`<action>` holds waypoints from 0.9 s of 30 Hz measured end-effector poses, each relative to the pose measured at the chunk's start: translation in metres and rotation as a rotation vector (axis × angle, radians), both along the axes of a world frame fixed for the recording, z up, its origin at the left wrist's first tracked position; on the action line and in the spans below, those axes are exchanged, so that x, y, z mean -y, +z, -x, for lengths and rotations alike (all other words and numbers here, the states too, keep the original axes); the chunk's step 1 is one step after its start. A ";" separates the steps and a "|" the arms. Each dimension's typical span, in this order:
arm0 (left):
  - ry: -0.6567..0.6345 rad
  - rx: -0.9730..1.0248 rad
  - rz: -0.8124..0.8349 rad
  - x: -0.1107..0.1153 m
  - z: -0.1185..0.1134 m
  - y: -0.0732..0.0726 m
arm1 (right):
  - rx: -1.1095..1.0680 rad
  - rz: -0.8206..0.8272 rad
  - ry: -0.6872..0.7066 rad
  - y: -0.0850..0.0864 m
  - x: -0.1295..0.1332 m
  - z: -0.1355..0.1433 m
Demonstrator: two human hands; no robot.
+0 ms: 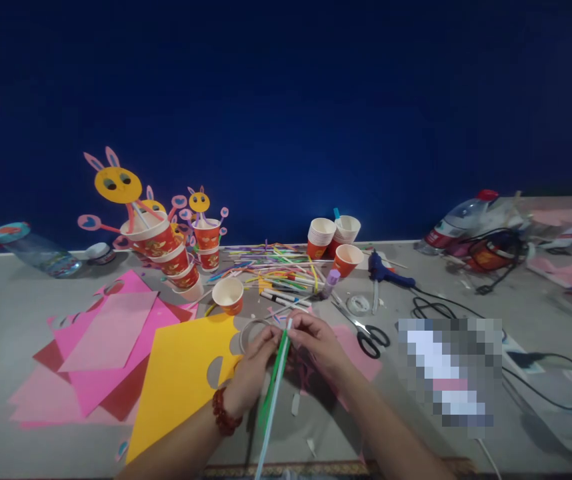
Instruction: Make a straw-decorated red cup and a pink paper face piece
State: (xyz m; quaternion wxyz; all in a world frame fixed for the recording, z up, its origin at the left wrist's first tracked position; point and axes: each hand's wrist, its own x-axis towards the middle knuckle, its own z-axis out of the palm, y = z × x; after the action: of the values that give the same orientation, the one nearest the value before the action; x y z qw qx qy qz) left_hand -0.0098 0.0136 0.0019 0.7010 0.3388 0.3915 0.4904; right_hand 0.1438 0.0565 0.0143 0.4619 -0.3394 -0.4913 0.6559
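The person's forearms reach in from the near edge, angling inward so the left hand (262, 348) and right hand (317, 339) nearly meet left of one pair of black-handled metal scissors (366, 333). Thumbs and fingertips of both hands pinch two slender stems, a green stem (278, 365) and a white stem (269, 417), near their upper ends; the stems slant down toward the body. One bracelet of reddish-brown beads (226, 413) circles the left wrist.

Well left of the scissors lies one yellow paper sheet (176, 373) with rounded cut-outs. Beyond the scissors sit one blue glue gun (389, 273) and a single red-and-white paper cup (349, 261); farther left stand at least three yellow paper faces (119, 185) with pink ears.
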 end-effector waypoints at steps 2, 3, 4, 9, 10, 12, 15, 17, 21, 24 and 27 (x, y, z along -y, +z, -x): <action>0.085 -0.110 -0.076 -0.001 0.003 0.001 | 0.047 -0.025 -0.011 0.001 -0.001 -0.002; 0.107 -0.150 -0.113 -0.002 0.005 0.003 | 0.074 -0.035 -0.016 0.001 -0.001 -0.002; 0.119 -0.170 -0.141 -0.002 0.007 0.004 | 0.101 -0.039 -0.013 0.001 -0.001 -0.003; 0.095 -0.232 -0.234 -0.005 0.013 0.012 | 0.163 -0.081 0.031 -0.001 -0.002 -0.006; 0.080 -0.238 -0.242 -0.006 0.014 0.013 | 0.169 -0.094 0.038 -0.001 -0.002 -0.006; 0.059 -0.251 -0.253 -0.007 0.015 0.015 | 0.184 -0.122 0.043 0.000 -0.002 -0.006; 0.058 -0.273 -0.260 -0.009 0.016 0.016 | 0.199 -0.153 0.045 0.000 -0.003 -0.006; 0.062 -0.283 -0.258 -0.009 0.016 0.016 | 0.203 -0.152 0.049 0.000 -0.002 -0.006; 0.061 -0.317 -0.280 -0.009 0.017 0.015 | 0.221 -0.169 0.036 0.000 -0.002 -0.006; 0.069 -0.399 -0.332 -0.007 0.017 0.015 | 0.253 -0.217 0.026 0.000 -0.002 -0.006; 0.084 -0.530 -0.404 -0.005 0.018 0.015 | 0.283 -0.252 0.020 0.001 -0.002 -0.006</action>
State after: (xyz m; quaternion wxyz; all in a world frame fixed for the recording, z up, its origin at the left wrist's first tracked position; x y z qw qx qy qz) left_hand -0.0278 0.0191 0.0165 0.4728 0.5702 0.4687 0.4813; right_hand 0.1500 0.0583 0.0156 0.4202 -0.3627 -0.6332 0.5394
